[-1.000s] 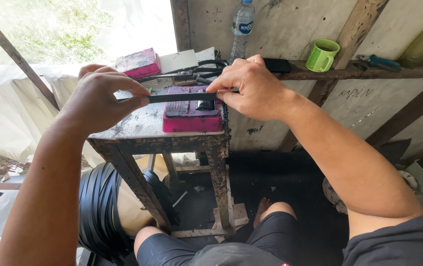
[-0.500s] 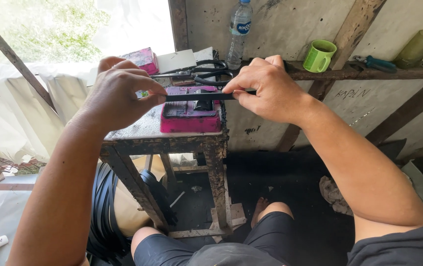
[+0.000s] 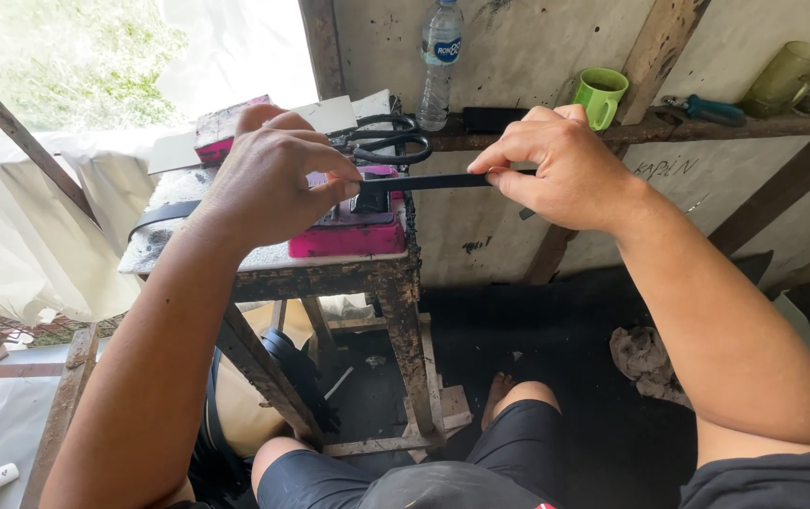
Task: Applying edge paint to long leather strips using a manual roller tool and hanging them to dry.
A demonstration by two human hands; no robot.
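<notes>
My left hand [image 3: 268,179] and my right hand [image 3: 556,165] both pinch a narrow black strap [image 3: 424,181], stretched level between them above a small, worn work stand [image 3: 329,273]. The strap's other end trails left behind my left wrist across the stand top. Under the strap sits a pink block-shaped tool [image 3: 348,231] with a dark part on top. Black scissors [image 3: 386,141] lie just behind it. My right hand is out past the stand's right edge.
A wooden ledge [image 3: 706,127] on the wall holds a plastic water bottle [image 3: 441,57], a green mug [image 3: 599,96], a teal-handled tool [image 3: 711,110] and an olive glass mug [image 3: 786,75]. A pink box [image 3: 221,132] and white card lie at the stand's back. A rag [image 3: 645,358] lies on the dark floor.
Both hands have shifted right, pulling the strap further across the pink tool; my right hand now hangs beyond the stand's edge.
</notes>
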